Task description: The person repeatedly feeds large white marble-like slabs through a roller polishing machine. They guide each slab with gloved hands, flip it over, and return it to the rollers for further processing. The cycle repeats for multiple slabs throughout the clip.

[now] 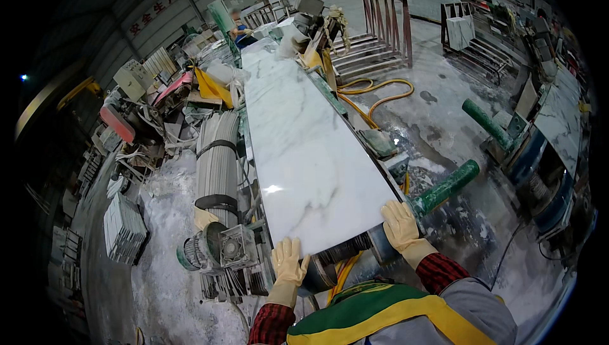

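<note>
A long white marble slab (311,154) with grey veining lies on a roller conveyor (342,250), stretching away from me. My left hand (288,264), in a cream rubber glove, is at the slab's near left corner with its fingers stretched out. At the near right corner lies my right hand (399,227), gloved the same way, its fingers extended along the edge. Both hands touch the slab without visibly wrapping round it. The undersides of the hands are hidden.
A motor (219,246) sits left of the conveyor, near a strapped bundle of strips (217,154). A green roller (447,186) juts out at right. Yellow hose (380,94) curls on the floor by a metal rack (387,27). A person (242,33) is at the far end.
</note>
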Motion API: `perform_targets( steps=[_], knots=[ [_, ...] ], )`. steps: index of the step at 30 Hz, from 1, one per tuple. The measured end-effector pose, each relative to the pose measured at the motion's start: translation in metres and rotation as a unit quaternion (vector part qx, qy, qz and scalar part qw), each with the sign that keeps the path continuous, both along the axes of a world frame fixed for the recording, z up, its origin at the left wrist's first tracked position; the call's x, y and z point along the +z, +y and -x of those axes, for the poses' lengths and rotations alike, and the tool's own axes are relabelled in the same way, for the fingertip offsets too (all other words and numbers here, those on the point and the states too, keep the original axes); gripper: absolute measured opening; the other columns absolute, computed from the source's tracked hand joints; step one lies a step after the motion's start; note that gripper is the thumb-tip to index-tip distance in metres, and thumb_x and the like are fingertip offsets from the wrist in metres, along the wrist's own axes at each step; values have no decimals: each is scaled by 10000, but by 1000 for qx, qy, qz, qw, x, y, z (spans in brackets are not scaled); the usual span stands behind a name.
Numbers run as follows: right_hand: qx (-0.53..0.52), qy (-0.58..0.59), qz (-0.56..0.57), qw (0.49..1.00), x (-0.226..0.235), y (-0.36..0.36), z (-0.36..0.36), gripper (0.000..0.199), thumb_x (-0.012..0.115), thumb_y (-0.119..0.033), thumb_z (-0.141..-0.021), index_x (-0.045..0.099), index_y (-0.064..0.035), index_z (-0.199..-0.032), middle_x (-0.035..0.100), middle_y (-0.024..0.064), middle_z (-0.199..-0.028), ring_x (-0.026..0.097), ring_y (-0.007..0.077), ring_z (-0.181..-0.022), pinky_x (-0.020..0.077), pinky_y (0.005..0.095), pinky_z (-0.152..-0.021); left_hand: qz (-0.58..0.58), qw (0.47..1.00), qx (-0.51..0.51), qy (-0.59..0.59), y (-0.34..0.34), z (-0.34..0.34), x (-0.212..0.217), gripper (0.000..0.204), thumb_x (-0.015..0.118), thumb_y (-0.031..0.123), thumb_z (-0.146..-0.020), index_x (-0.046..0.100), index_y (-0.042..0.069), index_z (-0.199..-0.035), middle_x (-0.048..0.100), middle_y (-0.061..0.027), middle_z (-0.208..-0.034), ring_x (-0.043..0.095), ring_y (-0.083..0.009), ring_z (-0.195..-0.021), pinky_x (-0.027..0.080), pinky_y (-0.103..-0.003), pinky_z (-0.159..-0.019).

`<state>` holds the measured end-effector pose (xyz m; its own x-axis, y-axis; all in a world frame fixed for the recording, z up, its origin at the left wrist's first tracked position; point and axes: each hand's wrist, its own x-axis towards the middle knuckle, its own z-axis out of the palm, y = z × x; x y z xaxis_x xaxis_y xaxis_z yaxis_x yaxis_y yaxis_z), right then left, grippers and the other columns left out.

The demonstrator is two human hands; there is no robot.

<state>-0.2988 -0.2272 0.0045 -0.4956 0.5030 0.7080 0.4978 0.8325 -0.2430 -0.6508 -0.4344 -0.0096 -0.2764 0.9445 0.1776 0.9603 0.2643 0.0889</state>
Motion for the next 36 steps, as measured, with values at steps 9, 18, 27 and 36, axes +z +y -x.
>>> perform_targets(
  steps=[9,18,27,36],
  knots=[
    [-24,-23,27,999,-17,-6,-5,436,690,-141,-935,669,8,-1345,663,234,-1365,600,442,-1293,415,585,-1160,7,1000,1,-8,-4,-6,3,734,729,441,-978,512,91,-1586,458,-250,-1641,396,-490,-1516,288,-637,-1265],
    [-20,-33,50,998,-15,-12,-9,476,683,-135,-942,651,7,-1395,646,247,-1414,582,452,-1340,403,599,-1174,1,1000,0,0,-11,-12,9,720,726,435,-980,523,89,-1577,471,-258,-1631,410,-490,-1506,296,-633,-1256],
    [-17,-29,58,998,-21,-16,-12,466,674,-117,-949,647,10,-1396,635,256,-1424,578,458,-1342,395,613,-1177,-8,1000,0,-4,-15,-15,8,720,749,423,-956,540,92,-1560,500,-252,-1613,439,-492,-1486,306,-640,-1246],
    [-20,-6,46,999,-4,-22,-12,425,664,-74,-911,655,24,-1324,646,251,-1357,597,467,-1266,414,599,-1127,-24,1000,-4,-6,-21,-18,1,714,727,433,-974,543,83,-1569,489,-277,-1627,435,-519,-1493,286,-656,-1259]
  ],
)
